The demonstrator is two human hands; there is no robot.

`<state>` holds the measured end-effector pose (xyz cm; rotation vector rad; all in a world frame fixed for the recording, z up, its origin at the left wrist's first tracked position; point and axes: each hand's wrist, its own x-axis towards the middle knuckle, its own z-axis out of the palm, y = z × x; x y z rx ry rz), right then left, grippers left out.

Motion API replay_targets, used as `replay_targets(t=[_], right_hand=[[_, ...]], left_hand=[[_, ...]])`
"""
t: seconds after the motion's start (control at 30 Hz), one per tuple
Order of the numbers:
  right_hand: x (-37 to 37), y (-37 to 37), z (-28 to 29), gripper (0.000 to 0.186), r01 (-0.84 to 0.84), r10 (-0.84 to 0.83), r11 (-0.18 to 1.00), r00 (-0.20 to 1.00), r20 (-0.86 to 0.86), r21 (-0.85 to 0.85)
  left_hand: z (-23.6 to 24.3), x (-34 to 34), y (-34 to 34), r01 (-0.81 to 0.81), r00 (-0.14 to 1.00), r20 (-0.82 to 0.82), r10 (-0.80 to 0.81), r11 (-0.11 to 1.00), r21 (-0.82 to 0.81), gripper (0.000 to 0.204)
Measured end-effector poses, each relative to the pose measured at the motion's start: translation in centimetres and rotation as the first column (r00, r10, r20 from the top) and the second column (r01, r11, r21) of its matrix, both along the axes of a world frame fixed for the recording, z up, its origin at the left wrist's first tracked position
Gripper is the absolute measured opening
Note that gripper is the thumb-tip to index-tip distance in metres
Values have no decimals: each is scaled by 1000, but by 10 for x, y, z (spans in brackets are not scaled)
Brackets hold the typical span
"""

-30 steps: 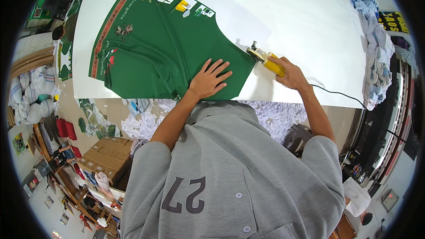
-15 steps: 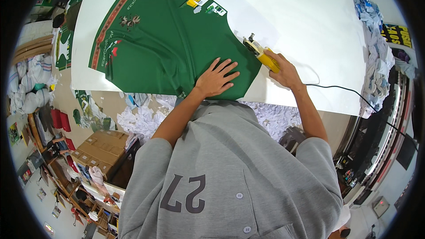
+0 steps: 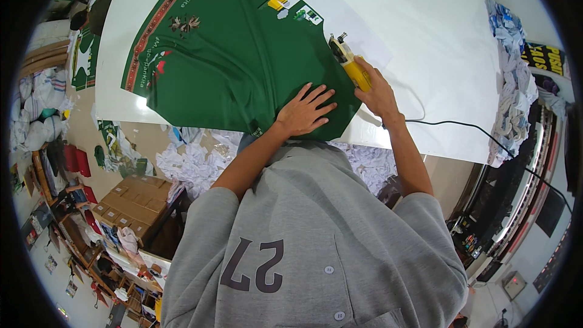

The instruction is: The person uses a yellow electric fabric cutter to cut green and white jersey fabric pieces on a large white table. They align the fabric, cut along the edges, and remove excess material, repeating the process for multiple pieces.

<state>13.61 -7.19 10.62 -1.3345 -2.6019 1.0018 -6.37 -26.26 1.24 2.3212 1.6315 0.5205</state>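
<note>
A green printed fabric panel [image 3: 225,73] lies spread on the white table [image 3: 437,36], with soft folds through its middle and pictures along its far edge. My left hand [image 3: 305,111] rests flat on the panel's near right part, fingers spread. In my right hand [image 3: 378,92] is a yellow handheld electric fabric cutter [image 3: 355,73], gripped by its body. Its metal head [image 3: 340,48] sits at the curved right edge of the panel. Whether the blade touches the cloth I cannot tell.
A black power cord [image 3: 461,123] runs from the cutter over the table's right side. Piled cloth scraps [image 3: 513,79] line the right edge. White scraps [image 3: 188,161] lie below the near edge. Cardboard boxes [image 3: 135,203] stand at the lower left.
The cutter in my right hand has moved slightly left and away from me, along the panel's right edge. My left hand and the panel have shifted a little to the right.
</note>
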Motion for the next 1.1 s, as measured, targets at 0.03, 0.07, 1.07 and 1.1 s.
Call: replay_targets(t=[0.03, 0.07, 1.07, 1.1], right_hand=[[-5, -2, 1, 90, 9, -9, 1000, 1000, -8, -3], [-11, -3, 3, 91, 19, -19, 1000, 1000, -16, -6], [-134, 40, 5, 94, 331, -331, 943, 944, 7, -33], [-130, 46, 6, 94, 309, -309, 950, 951, 0, -38]], left_hand=[[1, 0, 0, -1, 1000, -1, 1, 1000, 0, 52], [2, 0, 1, -1, 1000, -2, 1, 1000, -1, 51], [2, -46, 45, -61, 942, 324, 92, 993, -105, 38], [4, -51, 51, -106, 933, 334, 131, 990, -92, 37]])
